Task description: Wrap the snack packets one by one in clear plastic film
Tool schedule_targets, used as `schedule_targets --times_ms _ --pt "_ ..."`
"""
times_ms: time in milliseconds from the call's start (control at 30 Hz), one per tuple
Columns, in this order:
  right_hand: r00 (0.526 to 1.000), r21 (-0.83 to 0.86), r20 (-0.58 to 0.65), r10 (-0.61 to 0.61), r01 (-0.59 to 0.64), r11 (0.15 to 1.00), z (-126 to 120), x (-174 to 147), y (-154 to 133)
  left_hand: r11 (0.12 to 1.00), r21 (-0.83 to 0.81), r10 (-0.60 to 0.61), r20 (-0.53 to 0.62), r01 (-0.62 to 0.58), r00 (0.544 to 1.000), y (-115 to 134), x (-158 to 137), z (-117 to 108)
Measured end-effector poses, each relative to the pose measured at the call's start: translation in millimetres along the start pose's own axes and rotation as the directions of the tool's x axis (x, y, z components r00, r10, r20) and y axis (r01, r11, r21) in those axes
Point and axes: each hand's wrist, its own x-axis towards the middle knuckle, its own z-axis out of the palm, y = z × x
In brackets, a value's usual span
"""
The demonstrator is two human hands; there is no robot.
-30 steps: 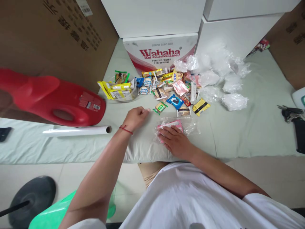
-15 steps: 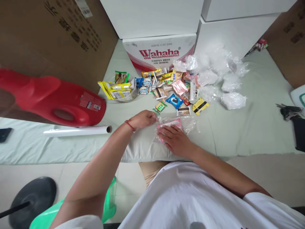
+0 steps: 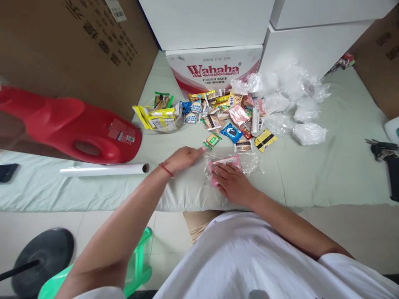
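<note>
My right hand [image 3: 233, 182] lies flat with spread fingers on a pink packet [image 3: 235, 159], pressing it to the cloth. Clear crinkled plastic film [image 3: 251, 164] lies around and beneath that packet. My left hand [image 3: 186, 157], with a red cord at the wrist, is to the left of the film. Its forefinger stretches out to the near left corner of a green-and-clear wrapped snack [image 3: 212, 141]; whether it touches is unclear. The other left fingers are partly hidden. Beyond are a blue snack packet [image 3: 231, 133], a yellow one [image 3: 265, 140] and a brown wrapped biscuit [image 3: 243, 145].
Crumpled clear plastic bundles [image 3: 308, 133] lie at right, before white boxes [image 3: 205, 25]. A Wahaha carton [image 3: 215, 68] stands behind the snacks. At left are a yellow snack bag [image 3: 162, 120], a red jug [image 3: 90, 128], a white roll [image 3: 104, 170] and a cardboard box [image 3: 93, 62].
My left hand has left the film's edge and moved slightly forward, its forefinger straightening toward the green snack. My right hand stays on the pink packet. The view has shifted a little.
</note>
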Motion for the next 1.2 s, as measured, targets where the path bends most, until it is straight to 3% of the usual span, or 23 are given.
schedule_targets --times_ms 100,167,267,367,500,567,667,767,900,967,1033,1133,1200 --pt "1.0 -0.005 0.007 -0.009 0.009 1.0 0.8 0.5 0.6 0.914 0.397 -0.055 -0.086 0.085 0.995 27.8 -9.4 27.3" --pt "1.0 0.0 0.016 -0.008 0.008 1.0 -0.8 0.5 1.0 0.878 0.468 -0.052 -0.116 0.101 0.992 37.3 -6.9 36.6" --pt "1.0 0.004 0.025 -0.014 0.013 1.0 -5.2 0.0 1.3 0.918 0.395 0.004 -0.084 0.029 0.996 29.7 2.1 30.5" --pt "0.999 0.004 0.028 -0.027 0.027 1.0 -8.3 -0.6 1.7 0.949 0.315 0.031 -0.042 -0.016 0.999 5.1 3.8 9.4" --pt "0.999 0.023 0.021 -0.026 0.026 0.999 -8.0 -0.5 3.4 0.996 -0.008 0.094 0.102 -0.093 0.99 -24.8 -7.0 -11.8" --pt "1.0 0.04 0.004 -0.019 0.019 0.999 -6.9 -0.1 4.5 0.983 -0.151 0.125 0.144 -0.103 0.982 -33.9 -11.4 -14.3" --pt "1.0 0.056 -0.004 0.011 -0.011 0.998 -5.8 0.5 6.3 0.977 -0.206 0.092 0.144 -0.061 0.985 -44.5 -11.1 -14.7" --pt "1.0 0.051 0.01 0.024 -0.024 0.998 -5.8 1.1 7.1 0.985 -0.17 -0.008 0.094 0.024 0.996 -55.1 -7.3 -20.0" --pt "1.0 0.021 0.008 0.017 -0.017 1.0 -5.9 2.3 5.5 0.996 -0.034 -0.088 -0.16 0.084 0.983 -53.7 -11.1 -31.8" --pt "1.0 0.004 0.004 0.018 -0.018 1.0 -5.7 3.2 4.1 0.999 0.049 0.012 -0.289 0.002 0.957 -40.0 -15.0 -33.0" --pt "1.0 -0.01 0.003 0.016 -0.016 1.0 -5.4 3.9 2.8 0.977 0.172 0.179 -0.337 -0.126 0.924 -19.3 -15.1 -28.0" --pt "1.0 -0.037 0.005 0.006 -0.006 0.999 -4.8 4.3 2.2 0.873 0.399 0.396 -0.241 -0.282 0.886 15.6 -4.2 -9.8" --pt "1.0 -0.054 0.005 0.001 -0.001 0.999 -4.1 4.0 2.5 0.785 0.524 0.445 -0.106 -0.33 0.889 36.9 8.1 5.5"
